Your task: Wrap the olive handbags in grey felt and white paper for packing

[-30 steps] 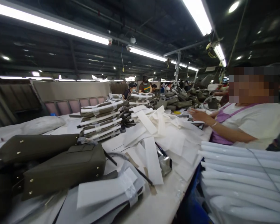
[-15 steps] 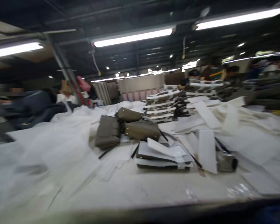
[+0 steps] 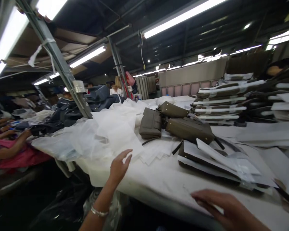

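My left hand is over the front edge of the white table, thumb and fingers apart, with nothing in it. Close ahead of it lie thin white sheets. At the lower right, my right hand is above the table edge, fingers stretched out and thumb apart, with no object visible in it. Beyond it lies a flat dark bag piece with white sheets and clear tape on top. Dark olive bags, one with a front pocket, sit farther back.
A tall stack of dark bags padded with white strips stands at the back right. A metal post rises at the left. Another person's arm and pink clothing are at far left. Clear plastic hangs below the table.
The view has swung left, so the bags appear farther right. Both my hands have come into view. The bags lie in the same arrangement.
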A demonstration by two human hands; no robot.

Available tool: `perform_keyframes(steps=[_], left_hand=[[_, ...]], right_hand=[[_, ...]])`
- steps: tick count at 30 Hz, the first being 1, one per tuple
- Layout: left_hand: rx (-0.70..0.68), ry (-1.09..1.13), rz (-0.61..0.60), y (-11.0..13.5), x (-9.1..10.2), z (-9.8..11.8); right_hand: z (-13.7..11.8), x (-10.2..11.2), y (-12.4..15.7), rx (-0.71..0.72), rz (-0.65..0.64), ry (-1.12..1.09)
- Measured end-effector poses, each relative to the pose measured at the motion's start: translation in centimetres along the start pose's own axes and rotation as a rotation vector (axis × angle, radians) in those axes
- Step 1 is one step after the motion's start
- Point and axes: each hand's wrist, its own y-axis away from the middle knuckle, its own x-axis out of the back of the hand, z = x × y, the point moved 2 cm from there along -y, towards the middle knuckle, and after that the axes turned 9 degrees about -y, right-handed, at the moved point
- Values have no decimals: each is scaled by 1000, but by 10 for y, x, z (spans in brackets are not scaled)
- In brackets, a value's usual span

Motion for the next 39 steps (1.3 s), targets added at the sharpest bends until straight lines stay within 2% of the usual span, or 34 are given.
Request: perform_keyframes(steps=[2,5,8,11,13,15,17,20,23,27,30,32,34,37,39], left_hand=[[0,-67,27,-34,-10,-28],[44,-159,56,-70,-39,-59],[102,-251,90,-99,-72,-83],[104,-297,112,-126,-102,-103],[86,-313,119,-139,-117,-113],[64,-327,114,-148,-126,-118],[21,-339,96,-154,-130,-122],[-47,-351,47,-167,-127,-128],[-67,-359,-6,-193,-118,-139],[-83,-433,-115,-252,-102,-157],[-93,-461,-193,-304,-99,-173],[-105,-443,-253,-329,-106,-183],[-120,-409,-340,-341,-122,-193],[-114,-356,-440,-337,-154,-202],[-90,-331,-452,-328,-171,-206]], right_hand=[[-26,32,-39,160,57,198],[-50,78,-109,253,206,354],[-50,94,-191,237,205,319],[-37,77,-276,168,115,147],[-26,56,-325,31,137,-11],[-16,36,-361,-144,191,-170],[-8,18,-385,-256,180,-339],[0,3,-400,-334,108,-558],[4,0,-404,-453,165,-608],[0,0,-410,-553,252,-586],[-5,-6,-413,-633,275,-656],[-10,-9,-412,-641,302,-720],[-16,-9,-407,-631,360,-714],[-28,1,-396,-655,412,-621],[-37,12,-388,-664,395,-534]])
